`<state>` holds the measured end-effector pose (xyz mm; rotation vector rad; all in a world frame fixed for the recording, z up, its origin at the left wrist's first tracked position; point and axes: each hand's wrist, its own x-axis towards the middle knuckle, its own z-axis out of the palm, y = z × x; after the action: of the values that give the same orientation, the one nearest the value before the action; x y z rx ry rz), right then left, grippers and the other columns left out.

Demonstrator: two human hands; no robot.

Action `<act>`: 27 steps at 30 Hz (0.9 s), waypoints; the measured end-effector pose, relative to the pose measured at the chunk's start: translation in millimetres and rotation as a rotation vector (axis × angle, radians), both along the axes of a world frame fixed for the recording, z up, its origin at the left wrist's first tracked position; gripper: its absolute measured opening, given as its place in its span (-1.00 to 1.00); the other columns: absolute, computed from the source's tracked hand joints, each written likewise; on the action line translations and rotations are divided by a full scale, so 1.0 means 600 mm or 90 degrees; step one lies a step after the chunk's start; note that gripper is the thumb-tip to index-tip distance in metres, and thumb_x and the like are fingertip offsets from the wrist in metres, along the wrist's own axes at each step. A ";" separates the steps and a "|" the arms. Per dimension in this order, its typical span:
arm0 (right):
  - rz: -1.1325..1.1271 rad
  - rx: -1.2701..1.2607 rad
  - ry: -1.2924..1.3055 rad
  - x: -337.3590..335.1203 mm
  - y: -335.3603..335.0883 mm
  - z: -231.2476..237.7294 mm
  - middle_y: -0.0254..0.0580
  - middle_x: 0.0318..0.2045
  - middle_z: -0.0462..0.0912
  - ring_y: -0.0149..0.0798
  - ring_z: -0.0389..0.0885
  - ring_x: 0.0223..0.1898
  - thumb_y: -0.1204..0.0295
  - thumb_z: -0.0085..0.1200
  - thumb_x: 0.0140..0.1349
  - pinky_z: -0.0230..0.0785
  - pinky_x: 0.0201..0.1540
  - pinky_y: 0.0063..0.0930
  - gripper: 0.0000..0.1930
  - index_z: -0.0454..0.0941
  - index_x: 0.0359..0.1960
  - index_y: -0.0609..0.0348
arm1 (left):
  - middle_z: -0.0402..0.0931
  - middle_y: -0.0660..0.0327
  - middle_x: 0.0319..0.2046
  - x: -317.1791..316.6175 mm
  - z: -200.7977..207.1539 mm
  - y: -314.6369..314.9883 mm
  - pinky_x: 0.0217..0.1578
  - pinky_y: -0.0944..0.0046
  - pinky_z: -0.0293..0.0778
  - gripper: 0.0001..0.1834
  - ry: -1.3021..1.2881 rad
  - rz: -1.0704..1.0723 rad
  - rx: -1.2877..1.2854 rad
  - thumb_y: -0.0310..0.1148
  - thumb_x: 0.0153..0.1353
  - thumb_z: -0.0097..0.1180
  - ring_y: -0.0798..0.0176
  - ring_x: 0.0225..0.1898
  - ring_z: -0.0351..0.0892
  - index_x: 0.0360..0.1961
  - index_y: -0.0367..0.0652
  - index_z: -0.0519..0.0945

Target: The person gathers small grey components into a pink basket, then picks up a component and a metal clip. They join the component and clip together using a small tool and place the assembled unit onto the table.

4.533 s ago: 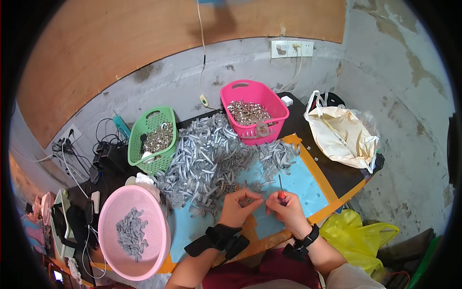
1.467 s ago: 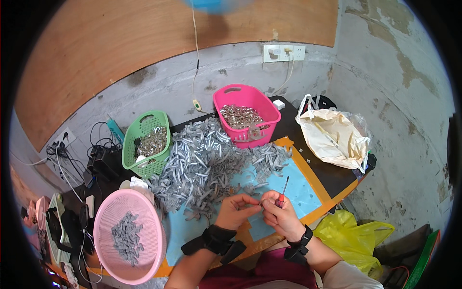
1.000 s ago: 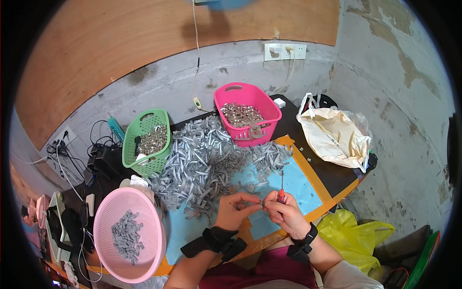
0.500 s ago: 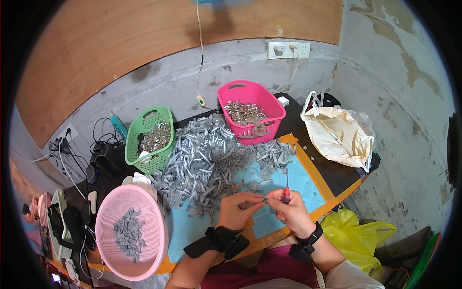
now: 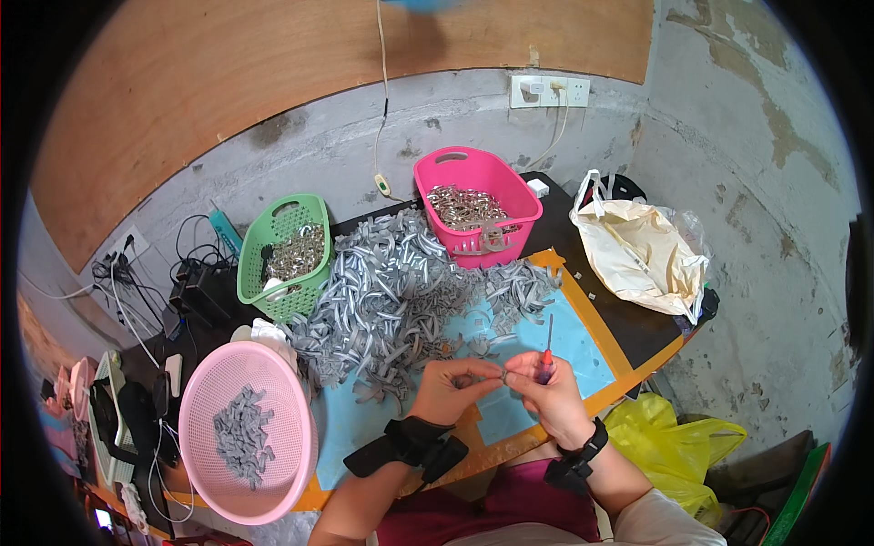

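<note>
The left hand (image 5: 448,389) and right hand (image 5: 544,393) meet over the blue mat (image 5: 583,341), fingertips almost touching. The left fingers (image 5: 481,379) are closed, pinching a small grey strip (image 5: 492,374) that points toward the right hand. The right fingers (image 5: 535,366) are closed around a red-handled screwdriver (image 5: 546,350), whose thin shaft stands upright above them. Both wrists wear black straps.

Just beyond the fingers lies a big pile of grey strips (image 5: 401,291), spread across the mat and the dark surface (image 5: 637,318). To the left of the left fingers, nearer the body, a pink round basket (image 5: 205,428) holds a small heap of the same grey pieces. Further off, past the pile, a green basket (image 5: 264,264) and a magenta basket (image 5: 505,187) each hold shiny metal parts. Well to the right of the right fingers sits a cream bag (image 5: 637,250); a yellow bag (image 5: 674,441) lies below the surface edge.
</note>
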<state>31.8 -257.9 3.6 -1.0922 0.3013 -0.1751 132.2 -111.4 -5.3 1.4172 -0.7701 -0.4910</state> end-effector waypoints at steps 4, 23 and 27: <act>-0.047 -0.154 -0.044 0.000 0.012 0.014 -0.39 -0.43 0.55 -0.70 0.32 -0.63 0.63 0.10 0.08 0.07 -0.65 -0.82 -0.81 0.50 -0.24 0.26 | 0.60 0.22 -0.35 -0.002 0.006 0.002 -0.46 0.57 0.34 -0.88 -0.010 0.018 0.014 -0.55 -0.01 0.24 0.57 -0.43 0.46 -0.38 -0.26 0.64; 0.015 -0.173 -0.064 -0.002 -0.004 0.001 -0.51 -0.52 0.49 -0.73 0.19 -0.66 0.55 0.09 0.14 -0.02 -0.64 -0.80 -0.91 0.56 -0.30 0.23 | 0.59 0.22 -0.36 -0.002 0.010 0.003 -0.51 0.55 0.31 -0.88 -0.002 -0.020 -0.012 -0.55 -0.02 0.24 0.57 -0.49 0.42 -0.39 -0.27 0.63; 0.011 -0.271 -0.123 0.001 -0.002 0.005 -0.53 -0.51 0.47 -0.74 0.21 -0.62 0.53 0.08 0.16 0.02 -0.59 -0.81 -0.94 0.54 -0.34 0.23 | 0.59 0.24 -0.36 0.007 0.003 0.003 -0.42 0.55 0.40 -0.87 0.007 -0.060 -0.030 -0.55 0.02 0.21 0.54 -0.39 0.49 -0.35 -0.29 0.61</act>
<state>32.3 -258.9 6.8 -1.4865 0.0801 -0.3376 136.4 -109.6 -3.8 1.3379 -0.8375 -0.5484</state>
